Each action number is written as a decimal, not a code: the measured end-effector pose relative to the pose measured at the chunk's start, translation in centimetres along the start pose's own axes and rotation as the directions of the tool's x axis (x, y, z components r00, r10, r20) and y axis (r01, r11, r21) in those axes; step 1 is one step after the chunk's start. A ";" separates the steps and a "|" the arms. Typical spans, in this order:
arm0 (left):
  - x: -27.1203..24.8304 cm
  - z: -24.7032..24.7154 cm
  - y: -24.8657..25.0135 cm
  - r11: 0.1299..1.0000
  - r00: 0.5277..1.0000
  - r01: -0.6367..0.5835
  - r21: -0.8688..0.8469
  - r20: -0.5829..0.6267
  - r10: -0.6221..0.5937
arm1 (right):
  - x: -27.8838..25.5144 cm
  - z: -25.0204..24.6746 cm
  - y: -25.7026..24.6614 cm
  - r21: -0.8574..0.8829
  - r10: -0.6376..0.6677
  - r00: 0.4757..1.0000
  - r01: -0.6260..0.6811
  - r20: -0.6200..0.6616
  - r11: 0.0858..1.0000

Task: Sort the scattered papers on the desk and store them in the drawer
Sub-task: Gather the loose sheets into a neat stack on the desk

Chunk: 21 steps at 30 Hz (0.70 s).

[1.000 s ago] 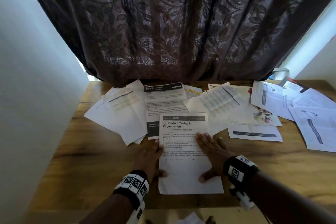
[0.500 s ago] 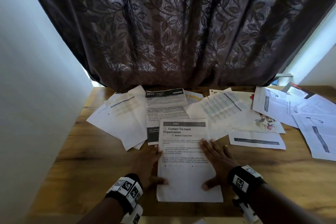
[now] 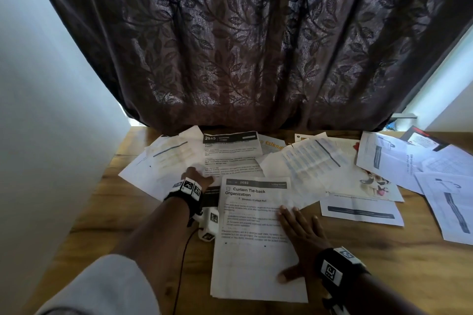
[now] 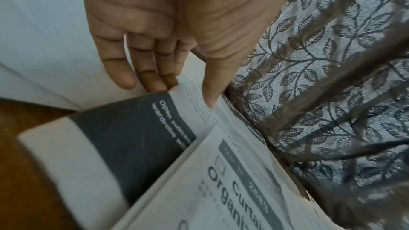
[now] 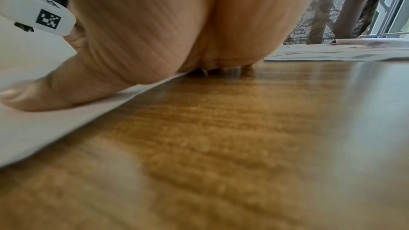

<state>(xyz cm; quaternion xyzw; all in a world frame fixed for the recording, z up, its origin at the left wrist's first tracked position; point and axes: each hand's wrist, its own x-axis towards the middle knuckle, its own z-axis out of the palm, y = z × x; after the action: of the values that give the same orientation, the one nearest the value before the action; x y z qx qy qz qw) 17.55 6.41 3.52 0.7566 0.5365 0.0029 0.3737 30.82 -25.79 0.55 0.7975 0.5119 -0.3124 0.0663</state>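
Loose printed papers lie across the wooden desk. Nearest me is the sheet headed "Curtain Tie-back Organization", and my right hand lies flat on its right half with straight fingers. In the right wrist view the palm and thumb press that sheet onto the desk. My left hand is stretched forward to the sheet headed "2945". In the left wrist view its thumb lies on top of that sheet and the fingertips slip under its left edge. No drawer is in view.
A dark leaf-patterned curtain hangs down to the desk's back edge. A pale wall bounds the left side. More sheets fan out at the left, in the middle and at the right. Bare wood shows at the front right.
My left hand has left the Curtain Tie-back sheet and reached forward to the 2945 sheet behind it. The right hand stays flat on the near sheet.
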 end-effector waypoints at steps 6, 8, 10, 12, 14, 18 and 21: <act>2.5 0.5 -1.1 0.999 1.000 -0.019 0.042 0.025 0.018 | 0.0 0.1 0.2 0.023 -0.015 1.000 0.015 -0.009 1.000; 2.1 -0.1 -1.2 0.999 1.000 -0.011 0.046 -0.027 0.012 | 0.1 0.1 0.2 0.021 -0.013 1.000 0.013 -0.006 1.000; 0.9 -1.3 -0.7 1.000 0.992 0.018 -0.006 -0.125 -0.018 | 0.2 0.2 0.2 0.023 -0.009 1.000 0.009 0.001 1.000; 0.7 -2.6 -1.0 0.998 0.975 0.036 -0.044 -0.217 -0.045 | 0.1 0.2 0.1 0.024 -0.004 1.000 0.003 0.004 1.000; 0.3 -4.6 -1.7 0.997 0.954 0.027 -0.072 -0.297 -0.048 | 0.1 0.1 0.1 0.025 0.001 1.000 -0.001 0.002 1.000; -0.3 -8.2 -5.0 0.941 0.921 -0.057 -0.335 -0.382 -0.080 | -0.1 0.0 -0.1 0.029 0.005 1.000 -0.005 -0.008 1.000; -1.8 -9.2 -7.0 0.764 0.934 -0.123 -0.633 -0.333 -0.126 | -0.2 0.1 -0.2 0.035 0.011 1.000 -0.010 -0.024 0.999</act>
<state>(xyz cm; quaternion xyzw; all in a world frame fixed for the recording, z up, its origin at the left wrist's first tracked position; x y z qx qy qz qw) 7.39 11.13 6.84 0.5679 0.5618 0.3236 0.5071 30.52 -25.89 0.59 0.8050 0.5028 -0.3113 0.0481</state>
